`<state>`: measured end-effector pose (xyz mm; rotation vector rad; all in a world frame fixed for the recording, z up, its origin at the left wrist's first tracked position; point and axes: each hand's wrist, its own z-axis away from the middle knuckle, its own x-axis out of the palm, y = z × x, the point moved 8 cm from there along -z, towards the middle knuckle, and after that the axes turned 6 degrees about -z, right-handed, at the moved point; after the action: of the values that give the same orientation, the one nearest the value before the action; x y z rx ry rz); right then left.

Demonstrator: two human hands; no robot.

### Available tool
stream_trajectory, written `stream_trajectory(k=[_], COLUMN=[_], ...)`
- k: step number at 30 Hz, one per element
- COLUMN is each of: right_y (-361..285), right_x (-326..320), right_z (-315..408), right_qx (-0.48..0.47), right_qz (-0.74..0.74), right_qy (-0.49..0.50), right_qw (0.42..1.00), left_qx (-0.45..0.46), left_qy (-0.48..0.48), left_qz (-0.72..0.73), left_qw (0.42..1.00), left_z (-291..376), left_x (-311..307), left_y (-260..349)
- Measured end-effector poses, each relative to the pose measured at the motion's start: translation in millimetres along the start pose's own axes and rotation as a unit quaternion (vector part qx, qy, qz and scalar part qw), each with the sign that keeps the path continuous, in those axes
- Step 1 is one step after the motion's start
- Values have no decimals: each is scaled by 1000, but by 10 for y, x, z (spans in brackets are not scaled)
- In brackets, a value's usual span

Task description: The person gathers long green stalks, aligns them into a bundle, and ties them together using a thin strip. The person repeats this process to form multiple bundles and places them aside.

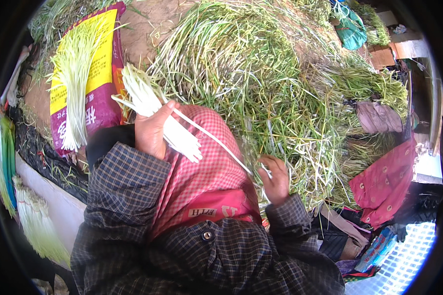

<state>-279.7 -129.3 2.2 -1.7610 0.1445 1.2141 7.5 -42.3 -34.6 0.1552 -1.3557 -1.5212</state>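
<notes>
A bunch of white, blanched chive-like stalks (181, 138) lies across my left hand (153, 131), which grips it with the thumb on top. One longer white stalk (214, 138) slants from that hand over my lap towards the right. Just beyond its lower end is my right hand (275, 180), fingers curled and thumb apart. Something thin and white shows between its thumb and fingers; whether they pinch it is unclear. Under both hands a red-and-white checked cloth (210, 121) covers my lap. A large heap of loose green and pale stalks (243, 66) spreads in front of me.
Left, trimmed pale stalks (75, 84) lie on a purple-and-yellow printed sack (103, 55). Tied bundles (37, 217) rest by a white sheet (66, 217) at lower left. A red patterned cloth (385, 180), a pinkish rag (378, 116) and a green bag (350, 29) are on the right.
</notes>
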Motion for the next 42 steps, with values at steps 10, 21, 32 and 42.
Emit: stream_trajectory(k=[10, 21, 32, 42], right_y=[-273, -1106, -1247, -1102], right_x=[399, 838, 1050, 980], right_z=[-128, -441, -53, 811], right_qx=[192, 116, 286, 247], right_qz=[-469, -486, -611, -573], right_qy=[-110, -277, -360, -419], right_qw=[855, 821, 645, 659], left_qx=[-44, -141, -201, -186], left_qy=[1, -210, -207, -180], left_qz=[8, 57, 136, 323], left_qw=[999, 966, 948, 910], left_z=[-56, 370, 634, 288], left_x=[18, 342, 538, 296], left_y=[70, -306, -235, -205])
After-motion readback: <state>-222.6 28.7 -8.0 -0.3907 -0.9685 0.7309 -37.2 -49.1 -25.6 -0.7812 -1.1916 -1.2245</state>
